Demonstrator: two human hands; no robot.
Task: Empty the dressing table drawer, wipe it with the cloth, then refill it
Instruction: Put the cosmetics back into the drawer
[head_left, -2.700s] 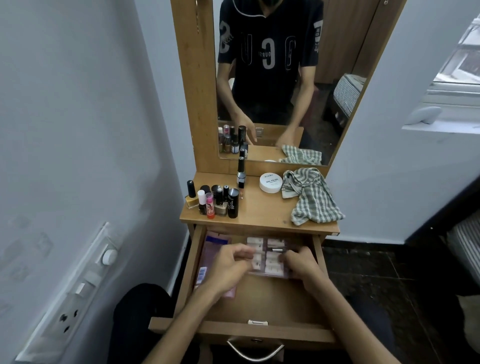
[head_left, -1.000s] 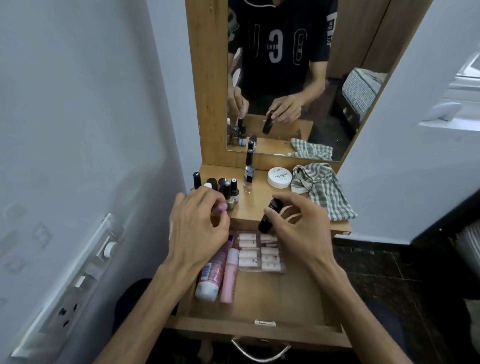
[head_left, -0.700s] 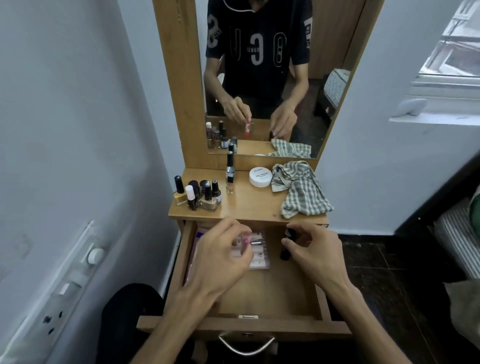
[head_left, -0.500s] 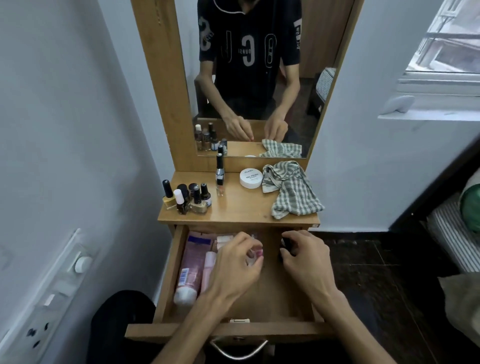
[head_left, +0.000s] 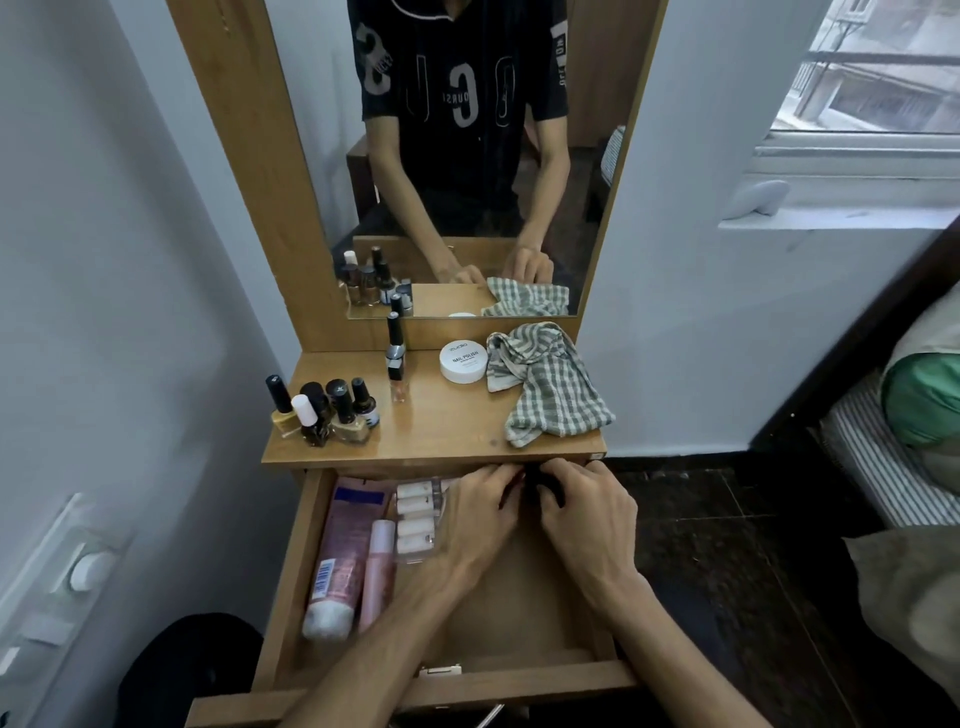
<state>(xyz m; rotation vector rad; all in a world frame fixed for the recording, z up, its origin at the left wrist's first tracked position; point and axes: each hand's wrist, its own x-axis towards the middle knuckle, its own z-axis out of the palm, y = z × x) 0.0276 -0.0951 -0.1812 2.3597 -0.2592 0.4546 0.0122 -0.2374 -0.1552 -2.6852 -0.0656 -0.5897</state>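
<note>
Open drawer (head_left: 291, 571), both hands (head_left: 483, 519) at back, dark item (head_left: 540, 480) mostly hidden

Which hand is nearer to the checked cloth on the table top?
The right hand. It is in the drawer, just below the cloth; the left hand is farther left, over the clear case.

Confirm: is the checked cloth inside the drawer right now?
No, the checked cloth lies bunched on the dressing table top, above the open drawer.
</note>
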